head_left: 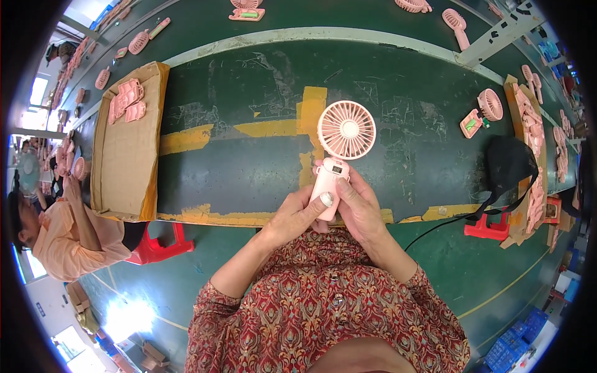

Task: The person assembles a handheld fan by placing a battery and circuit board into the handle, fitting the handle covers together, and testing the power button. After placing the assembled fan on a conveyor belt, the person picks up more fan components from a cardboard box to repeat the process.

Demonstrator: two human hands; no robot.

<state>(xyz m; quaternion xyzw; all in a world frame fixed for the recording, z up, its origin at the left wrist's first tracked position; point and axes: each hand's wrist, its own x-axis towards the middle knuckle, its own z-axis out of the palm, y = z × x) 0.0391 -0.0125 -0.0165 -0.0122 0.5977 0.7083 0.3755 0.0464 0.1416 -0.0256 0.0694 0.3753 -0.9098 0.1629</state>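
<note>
Between my two hands is a pink handheld fan (pixel 324 189), its round slatted head (pixel 347 130) pointing away from me over the table. A small dark display sits at the top of its handle. My left hand (pixel 300 211) is closed round the handle's left side, with a white covering on the thumb, which presses on the handle. My right hand (pixel 360 205) grips the handle from the right, thumb on its front. Fingers behind the handle are mostly hidden.
A cardboard tray (pixel 124 168) with pink plastic shells (pixel 127 99) stands at left. At right lie an opened fan with a green part (pixel 472 123), a black bag (pixel 510 168) and a box of pink parts (pixel 528 118). A co-worker (pixel 81 233) sits at far left by a red stool (pixel 163 245).
</note>
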